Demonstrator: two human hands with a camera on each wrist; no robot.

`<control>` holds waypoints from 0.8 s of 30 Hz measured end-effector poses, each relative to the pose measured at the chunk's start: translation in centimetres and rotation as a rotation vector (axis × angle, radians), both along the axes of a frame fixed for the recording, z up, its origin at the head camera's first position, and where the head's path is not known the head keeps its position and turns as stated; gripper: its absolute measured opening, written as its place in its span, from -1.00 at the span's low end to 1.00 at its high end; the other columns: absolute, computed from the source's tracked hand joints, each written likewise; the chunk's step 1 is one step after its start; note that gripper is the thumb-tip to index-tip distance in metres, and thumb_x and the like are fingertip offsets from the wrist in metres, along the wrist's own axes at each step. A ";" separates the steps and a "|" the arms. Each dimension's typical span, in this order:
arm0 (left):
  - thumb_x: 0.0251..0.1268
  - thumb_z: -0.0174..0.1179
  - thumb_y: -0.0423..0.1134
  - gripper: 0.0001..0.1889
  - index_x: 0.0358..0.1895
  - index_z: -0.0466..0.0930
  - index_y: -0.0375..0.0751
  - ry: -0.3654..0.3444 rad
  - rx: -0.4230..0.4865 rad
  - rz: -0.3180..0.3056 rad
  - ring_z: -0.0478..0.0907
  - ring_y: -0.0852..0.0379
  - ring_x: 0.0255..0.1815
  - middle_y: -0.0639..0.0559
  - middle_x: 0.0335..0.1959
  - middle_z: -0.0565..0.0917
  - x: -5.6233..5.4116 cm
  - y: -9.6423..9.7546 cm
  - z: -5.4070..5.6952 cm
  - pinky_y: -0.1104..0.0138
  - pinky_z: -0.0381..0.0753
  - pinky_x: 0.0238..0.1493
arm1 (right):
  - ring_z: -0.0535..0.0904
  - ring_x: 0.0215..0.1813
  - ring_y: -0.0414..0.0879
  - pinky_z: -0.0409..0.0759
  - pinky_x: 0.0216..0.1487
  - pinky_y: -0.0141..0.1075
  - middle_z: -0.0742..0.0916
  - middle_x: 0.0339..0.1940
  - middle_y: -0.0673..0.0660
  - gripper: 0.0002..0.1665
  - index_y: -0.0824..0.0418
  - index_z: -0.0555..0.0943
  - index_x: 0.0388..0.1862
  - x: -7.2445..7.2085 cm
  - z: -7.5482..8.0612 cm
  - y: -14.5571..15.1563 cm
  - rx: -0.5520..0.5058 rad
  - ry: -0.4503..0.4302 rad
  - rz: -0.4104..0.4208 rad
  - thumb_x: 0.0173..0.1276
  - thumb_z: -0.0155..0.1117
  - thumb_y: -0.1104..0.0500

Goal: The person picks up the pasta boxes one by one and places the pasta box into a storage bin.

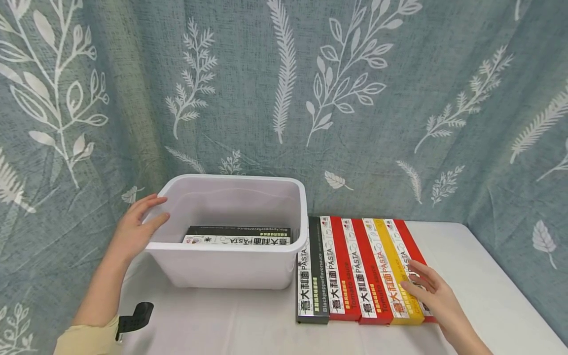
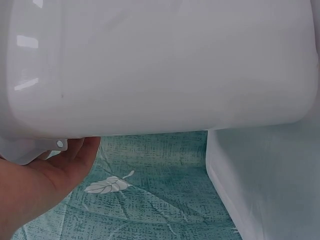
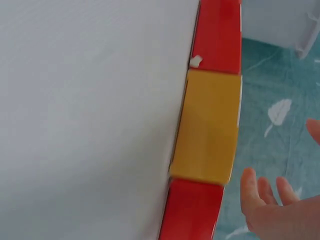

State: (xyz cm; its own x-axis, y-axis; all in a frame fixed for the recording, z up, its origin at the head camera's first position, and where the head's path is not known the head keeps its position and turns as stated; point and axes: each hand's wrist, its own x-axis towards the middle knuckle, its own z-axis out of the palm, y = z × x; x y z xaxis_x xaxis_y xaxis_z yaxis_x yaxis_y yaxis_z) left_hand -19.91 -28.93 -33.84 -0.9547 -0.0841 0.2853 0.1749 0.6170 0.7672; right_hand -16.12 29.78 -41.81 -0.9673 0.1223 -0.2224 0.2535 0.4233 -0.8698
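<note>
At the left rim of a white plastic bin, my left hand rests with its fingers and thumb spread apart, tips just over the edge. In the left wrist view the fingertips pass partly behind the bin's rim. Inside the bin stand pasta boxes, a black and white one in front. My right hand is over the right end of a row of pasta boxes, near the yellow box and the last red box. Its fingers are loosely bent and hold nothing; the right wrist view shows them apart from the boxes.
The row also has a black box beside the bin and red boxes next to it, all lying flat on the white table. A patterned curtain hangs behind. A black strap end sticks out near the left sleeve.
</note>
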 end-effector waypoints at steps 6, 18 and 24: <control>0.50 0.03 -0.17 -0.46 0.38 0.26 -0.46 -0.002 0.003 0.000 -0.10 -0.48 0.47 -0.40 0.49 0.06 0.0 0.0 0.0 -0.41 -0.07 0.27 | 0.17 0.43 0.20 0.40 0.25 -0.01 0.19 0.50 0.34 0.09 0.14 -0.07 0.60 0.7 0.0 1.7 -0.005 -0.068 -0.013 0.34 0.26 -0.23; 0.51 0.02 -0.14 -0.44 0.40 0.24 -0.43 -0.028 0.004 0.006 -0.11 -0.48 0.48 -0.38 0.51 0.03 0.0 0.1 0.0 -0.43 -0.06 0.25 | 0.04 0.41 0.43 0.21 0.34 0.24 0.06 0.47 0.50 0.23 0.31 -0.13 0.57 1.3 -1.2 4.6 0.206 -0.071 -0.009 0.27 0.30 -0.28; 0.51 0.02 -0.13 -0.44 0.40 0.24 -0.43 -0.030 0.001 0.010 -0.11 -0.47 0.48 -0.37 0.51 0.03 0.0 0.1 0.1 -0.44 -0.06 0.24 | 0.05 0.37 0.45 0.21 0.31 0.28 0.07 0.44 0.53 0.33 0.40 -0.17 0.54 1.2 -2.1 5.6 0.246 -0.111 0.041 0.21 0.32 -0.32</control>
State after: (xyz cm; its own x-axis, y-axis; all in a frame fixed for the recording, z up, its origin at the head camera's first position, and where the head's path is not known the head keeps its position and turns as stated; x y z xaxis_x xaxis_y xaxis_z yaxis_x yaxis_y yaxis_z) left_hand -19.90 -28.81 -33.74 -0.9619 -0.0943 0.2567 0.1456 0.6180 0.7726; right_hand -14.92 35.40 -43.88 -0.9438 0.1470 -0.2962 0.3201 0.6302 -0.7074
